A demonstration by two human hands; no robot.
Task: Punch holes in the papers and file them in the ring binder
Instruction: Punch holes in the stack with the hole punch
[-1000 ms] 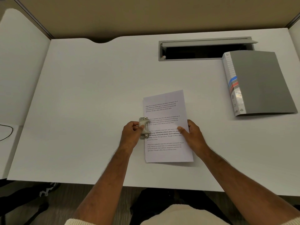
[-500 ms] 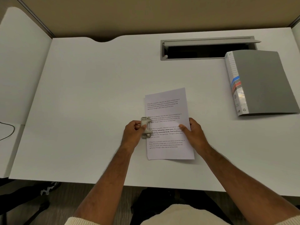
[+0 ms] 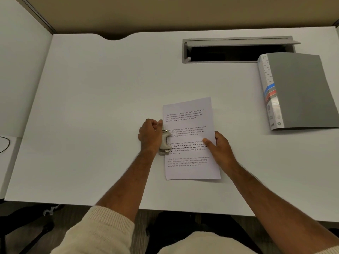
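A printed white paper (image 3: 190, 123) lies flat near the desk's front middle. A small grey metal hole punch (image 3: 165, 143) sits over the paper's left edge. My left hand (image 3: 149, 134) is curled into a fist, and its palm side bears down on the punch's left part. My right hand (image 3: 219, 149) rests on the paper's right edge with the thumb lying on the sheet. The grey ring binder (image 3: 302, 90) lies closed at the right of the desk, its labelled spine toward the paper.
The white desk (image 3: 95, 110) has an open cable tray slot (image 3: 236, 51) at the back, just left of the binder. A beige partition runs along the far edge. A black cable (image 3: 5, 143) shows at the far left.
My left hand has moved from gripping the punch sideways to a fist on top of it. The right hand has shifted slightly toward the paper's right edge.
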